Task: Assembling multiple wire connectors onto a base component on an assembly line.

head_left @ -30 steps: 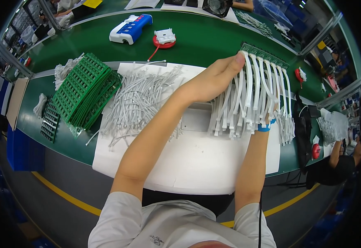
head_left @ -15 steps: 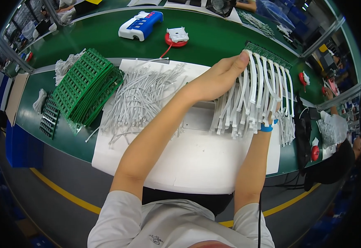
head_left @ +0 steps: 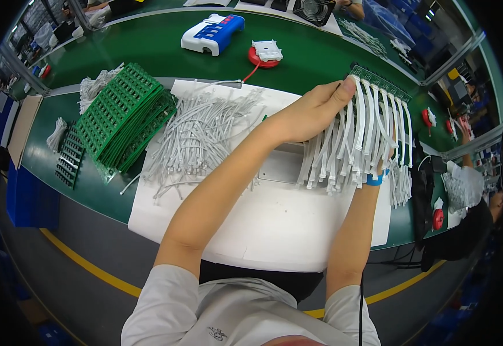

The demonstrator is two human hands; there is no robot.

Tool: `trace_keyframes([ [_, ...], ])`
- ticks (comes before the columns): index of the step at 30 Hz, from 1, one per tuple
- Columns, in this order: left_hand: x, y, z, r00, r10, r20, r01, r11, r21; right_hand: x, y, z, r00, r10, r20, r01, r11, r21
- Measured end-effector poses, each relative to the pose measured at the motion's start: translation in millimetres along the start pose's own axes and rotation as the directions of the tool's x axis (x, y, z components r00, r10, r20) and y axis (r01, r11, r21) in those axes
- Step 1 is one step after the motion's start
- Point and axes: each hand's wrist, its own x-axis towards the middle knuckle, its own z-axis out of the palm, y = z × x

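My left hand [head_left: 316, 109] is closed on the left end of a green circuit board strip [head_left: 383, 82], its thumb lying over the near face. From the strip hangs a row of white flat cables [head_left: 360, 135] with small white connectors at their lower ends. My right forearm [head_left: 355, 230], with a blue wristband [head_left: 373, 179], reaches up behind these cables. They hide my right hand and its fingers. Left of my left forearm lies a loose heap of white cables [head_left: 199, 127] on white paper [head_left: 268, 230].
A tall stack of green circuit board panels [head_left: 121, 109] stands at the left, beside a dark connector strip [head_left: 70, 158] and bundled white cables [head_left: 57, 134]. Farther back are a blue-and-white device [head_left: 213, 34] and a red round base with a white part [head_left: 266, 53]. A metal fixture [head_left: 280, 167] lies under my left forearm.
My left hand and the board strip have shifted slightly right and down in the picture. The background has moved too, as the view turned a little. The hold stays the same.
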Motion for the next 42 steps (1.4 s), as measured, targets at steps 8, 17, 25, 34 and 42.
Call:
trace_keyframes([
  [8,4.7,-5.3,2.4,0.999,0.039,-0.034,-0.038,0.999,0.003,30.0,10.9,-35.4,0.893,-0.278,0.353,0.366,0.906,-0.212],
  [17,0.2,-31.4,-1.6,0.980,0.081,-0.181,-0.071,0.996,0.059,33.0,16.5,0.1,0.667,-0.385,0.638,0.730,0.166,-0.663],
  [25,1.3,-6.6,-1.4,0.991,-0.133,0.012,0.127,0.966,0.225,60.5,37.5,-39.1,0.718,-0.458,0.524,0.696,0.477,-0.537],
  [34,5.5,-26.1,-8.5,0.981,-0.188,-0.036,0.192,0.962,0.197,3.5,13.4,44.1,0.933,-0.066,0.354,0.182,0.934,-0.306],
  [42,8.1,-30.8,-9.8,0.969,-0.244,-0.036,0.244,0.970,-0.016,16.6,17.2,38.4,0.954,-0.054,0.296,0.204,0.840,-0.503],
])
